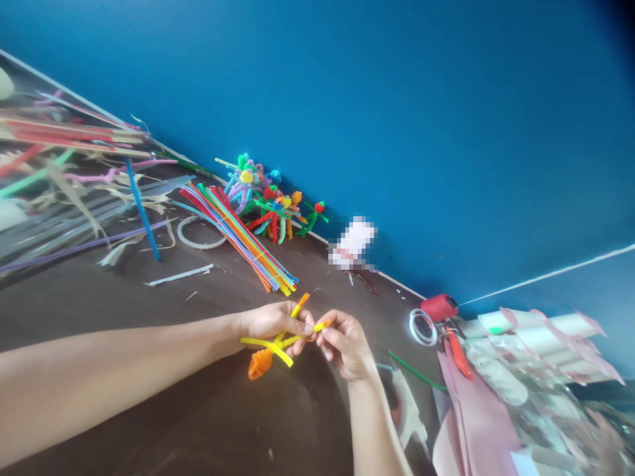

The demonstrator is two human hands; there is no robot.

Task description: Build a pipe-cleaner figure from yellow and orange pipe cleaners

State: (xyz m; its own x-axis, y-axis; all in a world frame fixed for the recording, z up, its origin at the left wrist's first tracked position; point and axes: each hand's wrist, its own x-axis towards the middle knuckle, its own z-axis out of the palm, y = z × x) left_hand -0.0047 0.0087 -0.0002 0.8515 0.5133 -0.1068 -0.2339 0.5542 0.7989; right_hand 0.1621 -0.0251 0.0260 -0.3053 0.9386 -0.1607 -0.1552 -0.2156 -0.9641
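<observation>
Your left hand (pixel 274 322) and right hand (pixel 346 345) are each pinched closed on an orange-and-yellow pipe-cleaner figure (pixel 280 342), held between them above the dark brown tabletop (pixel 149 317). Beyond lie a bundle of straight multicoloured pipe cleaners (pixel 238 238) and a heap of twisted pipe-cleaner figures (pixel 262 198).

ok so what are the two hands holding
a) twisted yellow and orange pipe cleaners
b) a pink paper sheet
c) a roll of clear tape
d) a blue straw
a, the left hand and the right hand both grip the twisted yellow and orange pipe cleaners, and an orange coil hangs below the left hand.
</observation>
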